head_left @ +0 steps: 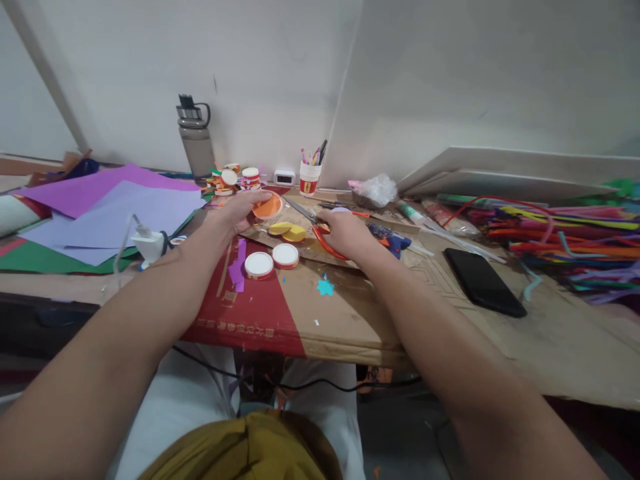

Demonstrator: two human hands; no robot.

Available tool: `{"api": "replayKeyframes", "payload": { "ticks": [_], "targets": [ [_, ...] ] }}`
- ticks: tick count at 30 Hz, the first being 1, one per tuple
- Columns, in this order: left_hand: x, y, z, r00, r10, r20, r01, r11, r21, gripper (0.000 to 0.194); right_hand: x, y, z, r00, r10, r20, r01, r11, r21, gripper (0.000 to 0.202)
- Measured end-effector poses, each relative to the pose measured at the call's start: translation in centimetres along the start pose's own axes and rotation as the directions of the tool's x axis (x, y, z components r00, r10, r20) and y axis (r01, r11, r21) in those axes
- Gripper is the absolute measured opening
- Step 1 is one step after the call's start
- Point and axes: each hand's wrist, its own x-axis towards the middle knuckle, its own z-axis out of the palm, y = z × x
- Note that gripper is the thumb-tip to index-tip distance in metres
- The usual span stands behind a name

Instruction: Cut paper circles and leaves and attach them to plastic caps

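Scissors (pixel 311 219) with orange handles sit in the right hand (pixel 346 231), whose fingers are closed around the loops. Their long axis runs on a slant, handles near and right, tips far and left, so the blades point toward the orange disc (pixel 269 207). That disc is in the left hand (pixel 245 208), pinched at its left side between thumb and fingers, with its flat face turned up and partly toward the wearer. The left hand is thus the nearer of the two to the disc; the right hand stands off to the right, with the length of the blades bridging the space between. The tips come right up beside the disc's right edge, though the blur leaves it unclear whether they touch it or whether the blades are parted.

Just on the near side of that gap lie two yellow rounds (pixel 295 233), one overlapping the other. Nearer again are two white-topped discs (pixel 259 265) with red sides, set side by side on the cardboard (pixel 350 320), with a purple scrap (pixel 241 267) to their left and a turquoise star shape (pixel 325 287) to their right. On the far side stands a paper cup (pixel 310 183) of pens; well off to the right lies a black phone (pixel 484 281).
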Motion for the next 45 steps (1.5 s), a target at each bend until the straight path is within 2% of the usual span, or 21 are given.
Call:
{"api": "replayKeyframes", "payload": {
  "ticks": [6,13,16,19,24,27,29,32,34,35,37,41,45],
  "targets": [
    [0.7,-0.7,-0.3,0.97,0.211,0.119,-0.222,0.971,0.084,0.014,0.1,-0.5,0.6,0.997,0.03,-0.077,-0.013,0.978,0.208,0.038],
    [0.4,-0.9,0.5,0.947,0.309,0.091,-0.321,0.927,0.191,0.012,0.0,-1.0,0.6,0.997,0.055,-0.053,-0.031,0.93,0.367,0.026],
    [-0.2,-0.7,0.8,0.949,0.3,0.098,-0.31,0.944,0.113,0.01,0.2,-1.1,0.7,0.995,0.054,-0.081,-0.009,0.88,0.475,0.031],
    [-0.6,-0.5,1.0,0.961,0.246,0.123,-0.247,0.969,-0.007,0.01,0.2,-1.5,0.4,0.989,0.038,-0.144,0.048,0.836,0.547,0.039],
    [-0.7,-0.4,1.0,0.964,0.217,0.155,-0.203,0.974,-0.105,0.014,-0.1,-2.2,0.2,0.97,-0.076,-0.232,0.186,0.847,0.498,0.044],
    [-0.7,-0.5,1.0,0.964,0.219,0.151,-0.207,0.974,-0.091,0.011,-0.1,-2.1,0.7,0.95,-0.071,-0.305,0.217,0.851,0.478,0.044],
    [-0.8,-0.6,1.2,0.953,0.268,0.141,-0.26,0.963,-0.075,0.012,-0.1,-2.1,0.8,0.941,-0.012,-0.338,0.213,0.796,0.566,0.041],
    [-1.3,-0.6,1.9,0.918,0.367,0.148,-0.361,0.93,-0.068,0.018,-0.4,-2.4,0.6,0.944,0.118,-0.307,0.179,0.598,0.781,0.046],
    [-1.6,-0.6,2.4,0.894,0.412,0.174,-0.404,0.911,-0.082,0.023,-0.7,-2.8,0.2,0.943,0.137,-0.302,0.206,0.475,0.856,0.052],
    [-1.7,-0.7,2.7,0.883,0.429,0.192,-0.419,0.903,-0.091,0.025,-0.8,-3.0,0.0,0.94,0.13,-0.314,0.227,0.446,0.866,0.053],
    [-1.9,-0.8,3.2,0.857,0.454,0.242,-0.441,0.891,-0.109,0.028,-1.0,-3.4,-0.2,0.933,0.127,-0.336,0.25,0.444,0.86,0.055],
    [-2.5,-0.9,4.0,0.821,0.462,0.336,-0.448,0.886,-0.122,0.03,-0.7,-3.7,0.0,0.925,0.192,-0.328,0.213,0.452,0.866,0.056],
    [-3.7,-0.6,4.7,0.856,0.392,0.335,-0.382,0.919,-0.1,0.024,-0.8,-4.1,-0.4,0.925,0.211,-0.317,0.192,0.46,0.867,0.054]
  ]
}}
